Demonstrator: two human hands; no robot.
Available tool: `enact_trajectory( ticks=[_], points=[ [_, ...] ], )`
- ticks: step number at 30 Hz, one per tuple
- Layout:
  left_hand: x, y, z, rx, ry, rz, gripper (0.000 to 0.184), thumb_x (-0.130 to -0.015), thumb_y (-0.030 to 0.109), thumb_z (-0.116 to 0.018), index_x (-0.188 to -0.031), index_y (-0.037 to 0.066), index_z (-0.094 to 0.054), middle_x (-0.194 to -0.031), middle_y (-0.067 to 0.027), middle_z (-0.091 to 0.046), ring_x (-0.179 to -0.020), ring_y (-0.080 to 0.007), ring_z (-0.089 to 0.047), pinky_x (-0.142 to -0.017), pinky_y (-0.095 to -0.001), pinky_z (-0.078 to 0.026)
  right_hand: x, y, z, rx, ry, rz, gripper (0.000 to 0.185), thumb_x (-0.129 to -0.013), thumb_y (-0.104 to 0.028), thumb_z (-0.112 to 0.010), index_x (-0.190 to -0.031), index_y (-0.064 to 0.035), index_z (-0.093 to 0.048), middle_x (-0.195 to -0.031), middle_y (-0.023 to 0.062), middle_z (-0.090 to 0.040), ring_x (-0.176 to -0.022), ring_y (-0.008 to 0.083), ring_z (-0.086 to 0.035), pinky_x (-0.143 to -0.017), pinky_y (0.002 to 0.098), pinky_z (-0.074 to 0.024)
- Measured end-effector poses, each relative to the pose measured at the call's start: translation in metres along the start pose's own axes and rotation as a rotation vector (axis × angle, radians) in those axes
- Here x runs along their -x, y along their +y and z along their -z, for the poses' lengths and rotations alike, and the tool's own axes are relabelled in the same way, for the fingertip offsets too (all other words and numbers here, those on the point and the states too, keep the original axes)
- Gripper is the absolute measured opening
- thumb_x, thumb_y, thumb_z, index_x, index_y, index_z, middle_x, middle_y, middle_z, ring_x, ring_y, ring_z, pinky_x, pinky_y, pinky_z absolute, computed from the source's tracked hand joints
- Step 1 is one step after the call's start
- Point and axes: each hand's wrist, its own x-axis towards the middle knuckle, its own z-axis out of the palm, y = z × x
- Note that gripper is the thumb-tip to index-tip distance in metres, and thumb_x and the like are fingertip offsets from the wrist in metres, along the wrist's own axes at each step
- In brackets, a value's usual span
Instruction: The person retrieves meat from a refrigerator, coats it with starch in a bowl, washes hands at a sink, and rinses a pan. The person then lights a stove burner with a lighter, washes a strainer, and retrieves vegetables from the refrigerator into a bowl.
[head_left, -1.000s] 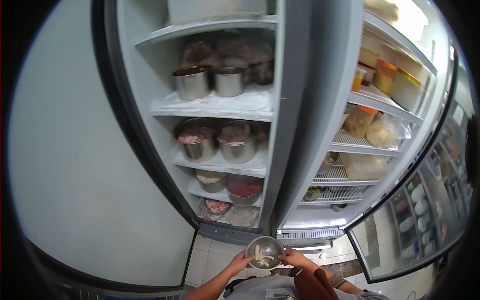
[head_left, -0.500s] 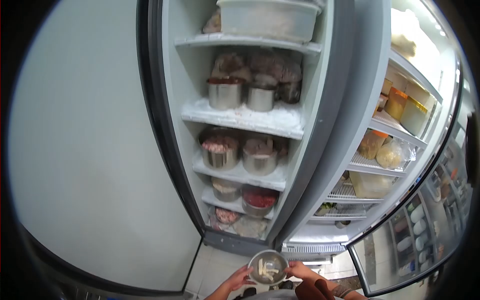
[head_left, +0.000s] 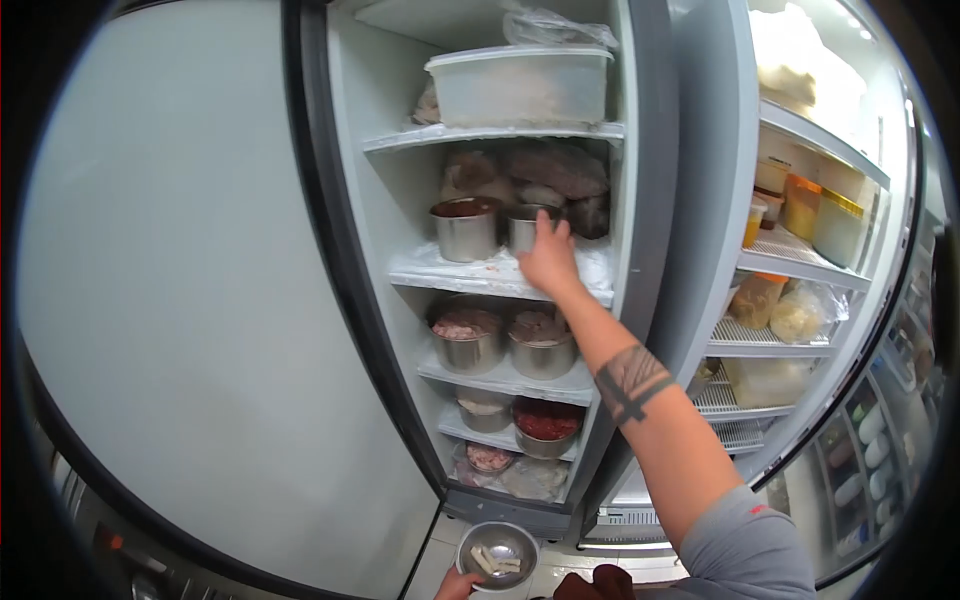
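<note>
A metal bowl (head_left: pixel 527 546) with several pale, stick-shaped pieces (head_left: pixel 496 563) in it is at the bottom of the view. My left hand (head_left: pixel 458 584) is closed on the bowl's left rim. Higher up, my right hand (head_left: pixel 552 262) reaches into the open freezer, its fingers at the rim of a small steel pot (head_left: pixel 520 236) and its thumb against the front. That pot stands on a frosted shelf (head_left: pixel 440 268), and its contents are mostly hidden. To its left is a wider steel pot (head_left: pixel 467 238) with dark reddish contents.
A lidded plastic tub (head_left: pixel 520 90) fills the shelf above. Lower shelves hold steel pots of meat (head_left: pixel 468 345) and a pot of red meat (head_left: pixel 545 432). The freezer door (head_left: pixel 160 300) stands open at left. At right is another open fridge with tubs (head_left: pixel 838 230).
My right hand has let go of the bowl and moved up to the small pot in the freezer. The bowl, in my left hand, has shifted slightly left and down in view.
</note>
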Motion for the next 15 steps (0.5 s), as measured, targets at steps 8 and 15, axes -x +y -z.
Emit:
enact_trajectory(
  ticks=[8,15],
  points=[
    [0.062,-0.042,0.03,-0.006,0.203,0.061,0.059,-0.072,0.005,-0.064,-0.13,0.002,-0.055,-0.117,-0.0096,-0.066,-0.104,-0.0215,-0.062,-0.073,-0.0365,-0.05,0.116,-0.027,0.026,-0.421,0.119,0.503,0.039,-0.089,-0.017,-0.063,-0.124,-0.0014,-0.057,-0.126,0.0217,-0.057,-0.118,0.0426,-0.052,-0.102,0.0441,-0.0435],
    [0.074,-0.028,0.019,0.11,0.138,0.05,0.061,-0.077,0.01,-0.066,-0.136,0.011,-0.049,-0.116,-0.0046,-0.063,-0.1,-0.0181,-0.059,-0.078,-0.0349,-0.045,0.411,0.066,0.029,-0.258,-1.296,0.515,0.044,-0.092,-0.028,-0.063,-0.128,-0.0042,-0.059,-0.132,0.0179,-0.058,-0.118,0.0379,-0.057,-0.099,0.0444,-0.0469]
  ],
)
